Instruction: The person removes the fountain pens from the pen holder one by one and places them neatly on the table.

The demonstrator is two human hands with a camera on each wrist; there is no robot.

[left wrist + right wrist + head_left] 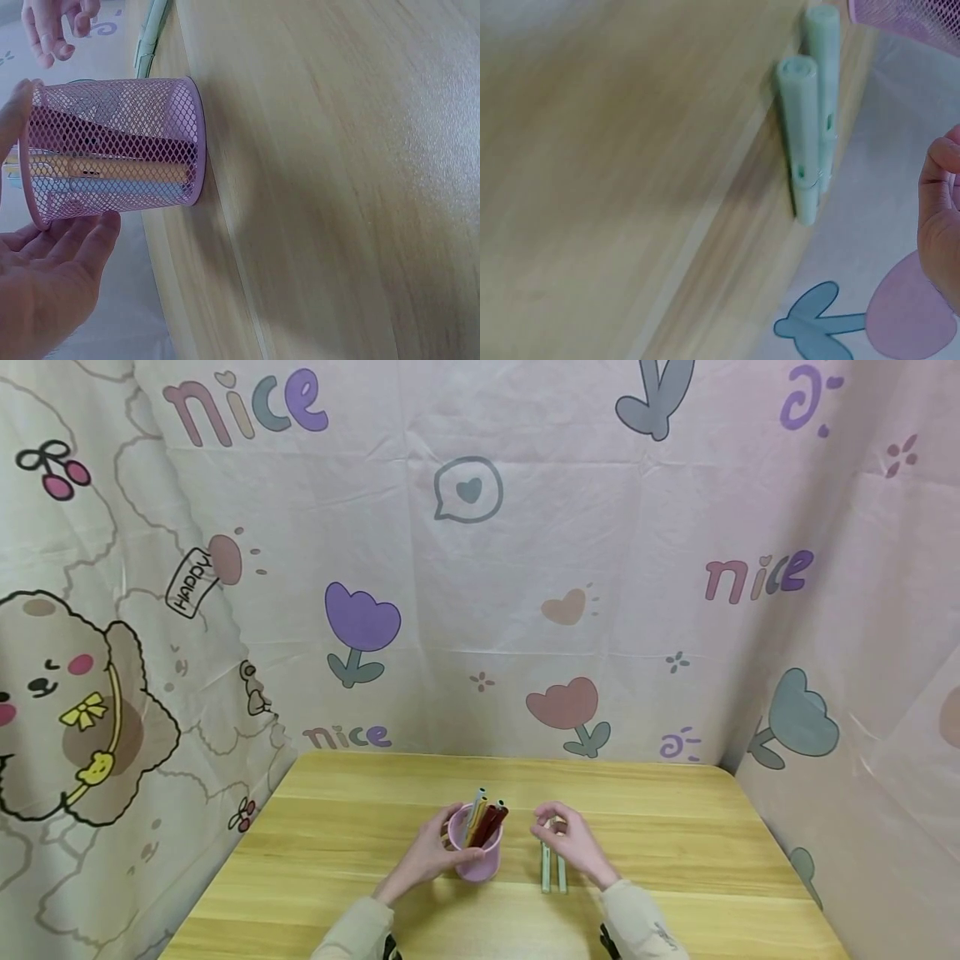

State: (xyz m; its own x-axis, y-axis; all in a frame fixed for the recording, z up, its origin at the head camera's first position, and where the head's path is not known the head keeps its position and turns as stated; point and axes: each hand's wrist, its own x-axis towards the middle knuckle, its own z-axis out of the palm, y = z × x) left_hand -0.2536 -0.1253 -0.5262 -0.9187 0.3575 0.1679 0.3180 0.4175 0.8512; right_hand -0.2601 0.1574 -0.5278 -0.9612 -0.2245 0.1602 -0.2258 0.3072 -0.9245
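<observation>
My left hand (432, 850) holds a pink mesh pen holder (480, 866) near its rim, thumb on one side and fingers on the other. Several pens stand in the holder, among them dark red pens (489, 825) and a yellow one (127, 168). Whether its base touches the table, I cannot tell. My right hand (568, 837) hovers with bent fingers and nothing visible in them. Below it, two pale green pens (804, 135) lie side by side on the table, to the right of the holder. The hand partly hides their far ends in the head view.
The light wood table (360, 793) has its far edge against a printed cloth backdrop (480, 568). More patterned cloth (97, 568) hangs at the left side. Both forearms wear beige sleeves (645, 920).
</observation>
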